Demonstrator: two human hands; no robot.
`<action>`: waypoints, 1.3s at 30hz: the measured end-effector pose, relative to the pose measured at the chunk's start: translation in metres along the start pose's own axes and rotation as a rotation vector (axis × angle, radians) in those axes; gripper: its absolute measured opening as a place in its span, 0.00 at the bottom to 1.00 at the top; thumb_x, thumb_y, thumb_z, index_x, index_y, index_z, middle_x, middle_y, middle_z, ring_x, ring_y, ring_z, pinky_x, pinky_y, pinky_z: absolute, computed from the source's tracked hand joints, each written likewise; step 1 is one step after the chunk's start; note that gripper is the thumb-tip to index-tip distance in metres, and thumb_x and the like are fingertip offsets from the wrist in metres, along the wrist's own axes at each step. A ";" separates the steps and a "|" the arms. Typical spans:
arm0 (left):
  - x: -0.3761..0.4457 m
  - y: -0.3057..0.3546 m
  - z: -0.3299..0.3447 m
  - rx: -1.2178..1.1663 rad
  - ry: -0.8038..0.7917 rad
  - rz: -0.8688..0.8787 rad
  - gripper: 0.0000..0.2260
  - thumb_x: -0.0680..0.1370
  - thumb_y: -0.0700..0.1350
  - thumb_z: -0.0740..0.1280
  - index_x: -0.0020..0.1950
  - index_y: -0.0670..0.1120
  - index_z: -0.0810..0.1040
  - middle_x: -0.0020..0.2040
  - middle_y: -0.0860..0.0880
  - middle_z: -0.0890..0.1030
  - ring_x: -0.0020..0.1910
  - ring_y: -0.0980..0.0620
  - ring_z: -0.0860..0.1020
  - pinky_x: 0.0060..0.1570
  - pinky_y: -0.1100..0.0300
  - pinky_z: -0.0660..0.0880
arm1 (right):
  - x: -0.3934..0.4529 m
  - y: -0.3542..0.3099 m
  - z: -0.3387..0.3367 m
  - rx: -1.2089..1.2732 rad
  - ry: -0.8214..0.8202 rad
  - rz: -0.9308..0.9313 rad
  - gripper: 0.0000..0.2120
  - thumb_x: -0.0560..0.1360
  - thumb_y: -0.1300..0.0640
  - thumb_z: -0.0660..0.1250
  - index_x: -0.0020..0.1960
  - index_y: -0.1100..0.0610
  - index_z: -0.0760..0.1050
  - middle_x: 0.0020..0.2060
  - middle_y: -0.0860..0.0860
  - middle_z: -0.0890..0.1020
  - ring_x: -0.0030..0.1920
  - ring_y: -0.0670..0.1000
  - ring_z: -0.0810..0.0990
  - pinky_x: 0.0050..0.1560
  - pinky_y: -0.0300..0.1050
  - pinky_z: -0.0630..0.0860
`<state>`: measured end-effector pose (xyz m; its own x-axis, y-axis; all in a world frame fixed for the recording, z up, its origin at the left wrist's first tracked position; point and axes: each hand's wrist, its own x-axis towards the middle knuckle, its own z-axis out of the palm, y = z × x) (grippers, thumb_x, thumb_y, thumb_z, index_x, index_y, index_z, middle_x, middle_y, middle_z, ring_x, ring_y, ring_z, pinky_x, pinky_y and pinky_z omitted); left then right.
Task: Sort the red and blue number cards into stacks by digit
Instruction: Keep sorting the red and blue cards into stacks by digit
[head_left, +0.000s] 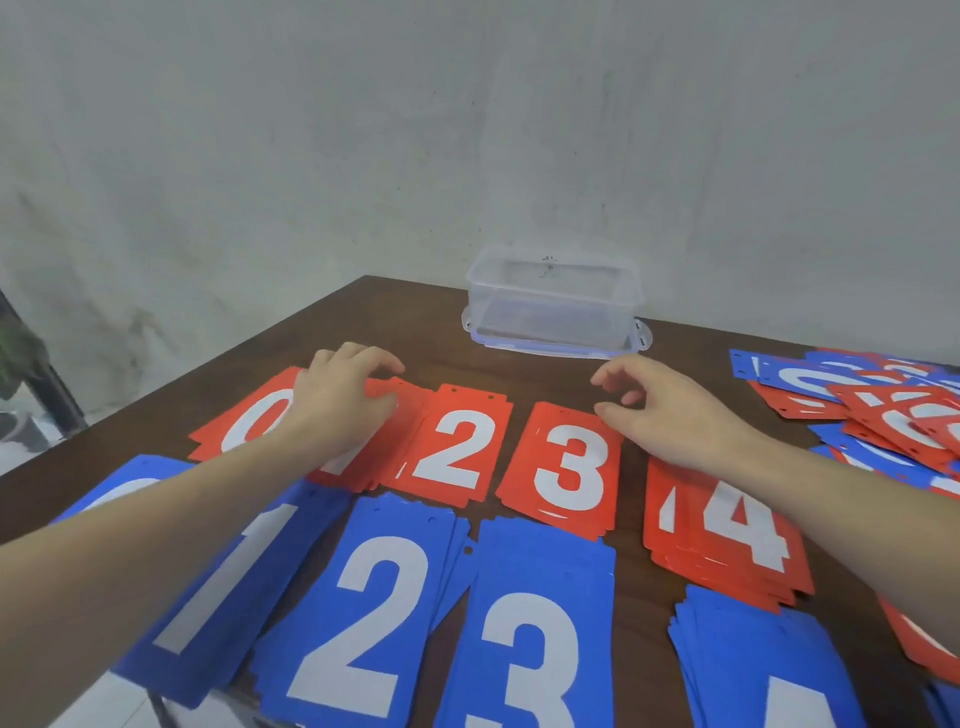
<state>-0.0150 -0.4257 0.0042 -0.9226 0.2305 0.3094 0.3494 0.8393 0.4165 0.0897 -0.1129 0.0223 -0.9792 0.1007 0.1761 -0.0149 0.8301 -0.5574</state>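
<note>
In the head view, sorted red stacks and blue stacks lay in rows on the table; an unsorted pile waited far right. The left hand pressed flat on a red stack, holding nothing. The right hand hovered open over the red 3. The cards looked thin, light and slippery, best taken by an edge.

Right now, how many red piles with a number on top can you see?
4: red 0 under the left hand, then red 2, red 3, red 4 rightward. A red pile between 0 and 2 is hidden.
</note>
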 end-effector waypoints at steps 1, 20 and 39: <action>-0.002 0.009 0.003 -0.015 -0.008 0.031 0.12 0.78 0.45 0.68 0.60 0.57 0.79 0.63 0.54 0.76 0.64 0.47 0.69 0.66 0.49 0.65 | -0.003 0.005 -0.006 -0.001 0.014 0.008 0.10 0.78 0.53 0.69 0.56 0.43 0.73 0.56 0.44 0.78 0.52 0.44 0.77 0.45 0.32 0.69; -0.018 0.266 0.108 -0.255 -0.307 0.579 0.09 0.79 0.47 0.69 0.57 0.57 0.79 0.57 0.57 0.78 0.61 0.54 0.75 0.66 0.52 0.69 | -0.152 0.168 -0.167 -0.081 0.242 0.323 0.11 0.76 0.57 0.71 0.55 0.47 0.74 0.55 0.47 0.80 0.45 0.43 0.78 0.43 0.29 0.71; 0.030 0.337 0.190 0.084 -0.442 0.591 0.21 0.82 0.61 0.58 0.76 0.64 0.63 0.80 0.55 0.57 0.81 0.52 0.47 0.76 0.44 0.44 | -0.100 0.217 -0.154 -0.460 -0.146 0.310 0.36 0.75 0.29 0.60 0.79 0.34 0.50 0.82 0.45 0.47 0.81 0.55 0.41 0.77 0.66 0.42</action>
<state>0.0445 -0.0423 -0.0087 -0.5703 0.8174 0.0813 0.8109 0.5444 0.2145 0.2153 0.1412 0.0086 -0.9420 0.3279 -0.0713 0.3351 0.9304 -0.1486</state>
